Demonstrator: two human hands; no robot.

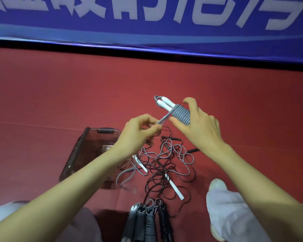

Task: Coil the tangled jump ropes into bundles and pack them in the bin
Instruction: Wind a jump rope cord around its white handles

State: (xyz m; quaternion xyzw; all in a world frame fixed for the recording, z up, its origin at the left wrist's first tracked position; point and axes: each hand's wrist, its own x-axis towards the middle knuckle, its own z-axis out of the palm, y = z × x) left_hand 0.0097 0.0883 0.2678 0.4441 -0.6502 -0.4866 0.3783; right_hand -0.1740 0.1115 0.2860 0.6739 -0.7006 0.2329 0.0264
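**Gripping a half-wound gray rope above the tangle**

Holding up a gray rope bundle (181,114) in the right grip (201,128), fingers and thumb curling round the tight coils, well above the red floor (42,102). Showing two white handles (164,103) side by side, poking out of the far-left end of those coils. Pinching the loose gray rope end (163,119) between thumb and fingertips of the left grip (136,131), just left of the bundle, with the doubled strand running straight from the pinch up into the coils.

Looking down past both grips on a tangle of ropes (168,163) spread on the floor, thin black cord and gray cord looping over one another. Noting one white handle (176,188) slanting across the near side of the tangle and another (142,165) at its left edge.

Seeing the smoky clear bin (84,147) standing on the floor just left of the tangle, a dark latch on its far rim, its right side partly hiding behind the left forearm. Not being able to tell whether the strands are touching its wall.

Finding a row of wound bundles (147,222), gray and black, lying side by side at the near edge, outside the bin. Catching a pale shoe (217,185) and a light trouser leg at the near right, and a blue banner (147,18) with white characters stretching across the far side.
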